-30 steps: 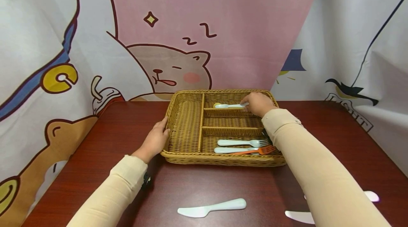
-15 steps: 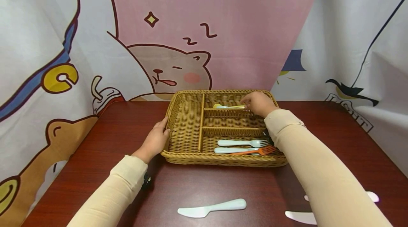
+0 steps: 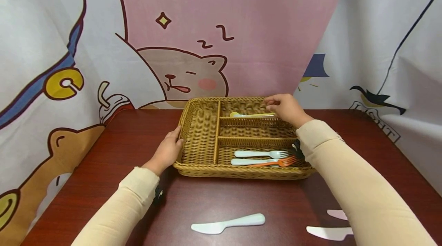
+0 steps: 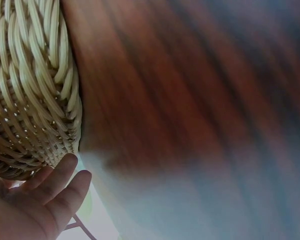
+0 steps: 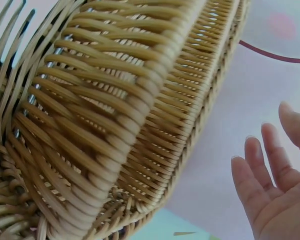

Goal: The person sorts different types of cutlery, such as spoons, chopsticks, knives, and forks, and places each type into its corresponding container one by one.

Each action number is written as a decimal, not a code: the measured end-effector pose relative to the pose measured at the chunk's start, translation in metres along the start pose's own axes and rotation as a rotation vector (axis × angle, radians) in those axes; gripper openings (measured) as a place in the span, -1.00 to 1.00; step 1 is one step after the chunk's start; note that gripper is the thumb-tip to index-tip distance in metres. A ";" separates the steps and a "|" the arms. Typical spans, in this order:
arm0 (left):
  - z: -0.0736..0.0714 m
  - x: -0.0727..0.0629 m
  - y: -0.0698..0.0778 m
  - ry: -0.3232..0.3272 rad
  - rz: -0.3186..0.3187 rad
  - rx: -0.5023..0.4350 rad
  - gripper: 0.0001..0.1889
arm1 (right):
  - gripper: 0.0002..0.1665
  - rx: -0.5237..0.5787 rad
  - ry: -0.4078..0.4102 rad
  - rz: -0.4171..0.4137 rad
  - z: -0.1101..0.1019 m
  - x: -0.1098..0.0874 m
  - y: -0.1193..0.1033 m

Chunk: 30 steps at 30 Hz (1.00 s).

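A wicker cutlery basket (image 3: 200,134) with several compartments stands at the back of the table. My left hand (image 3: 167,153) rests against its left end, fingers fairly straight along the woven side (image 4: 30,85). Above the back right compartment is my right hand (image 3: 288,108), its fingers relaxed and holding nothing; the right wrist view shows them apart from the rim (image 5: 190,145). Beneath it a yellow spoon (image 3: 257,115) and a white spoon (image 3: 241,115) lie together. The front right compartment holds two white forks (image 3: 253,154) and an orange fork (image 3: 286,161).
On the table (image 3: 193,200) in front of the basket lies a white knife (image 3: 228,223). Two more knives, one pale pink (image 3: 336,214) and one whitish (image 3: 328,233), are partly hidden under the right sleeve. A printed curtain (image 3: 276,38) hangs behind the table.
My right hand has let go of the white spoon, which now lies beside the yellow one. That hand has risen and shifted right. The left hand stays on the basket.
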<state>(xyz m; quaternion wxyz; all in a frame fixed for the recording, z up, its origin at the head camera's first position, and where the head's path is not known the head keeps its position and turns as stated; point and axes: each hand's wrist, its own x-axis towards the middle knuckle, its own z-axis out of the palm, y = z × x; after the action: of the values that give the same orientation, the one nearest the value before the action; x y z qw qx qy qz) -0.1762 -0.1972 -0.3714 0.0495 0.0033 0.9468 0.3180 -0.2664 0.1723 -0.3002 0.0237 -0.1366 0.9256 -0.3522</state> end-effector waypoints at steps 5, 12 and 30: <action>0.000 0.000 -0.002 -0.010 -0.004 0.000 -0.39 | -0.58 0.011 0.032 -0.010 -0.003 -0.007 -0.001; 0.000 0.001 -0.002 -0.005 0.000 -0.002 -0.39 | -0.54 0.026 0.102 -0.029 -0.006 -0.021 -0.006; -0.001 0.000 0.001 -0.006 0.008 0.002 -0.39 | -0.55 0.087 0.130 -0.036 0.000 -0.064 -0.016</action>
<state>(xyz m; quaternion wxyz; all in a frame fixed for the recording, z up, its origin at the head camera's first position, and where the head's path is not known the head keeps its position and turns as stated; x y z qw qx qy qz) -0.1765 -0.1969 -0.3699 0.0512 0.0081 0.9470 0.3171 -0.2014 0.1781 -0.2929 -0.0371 -0.1290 0.9064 -0.4005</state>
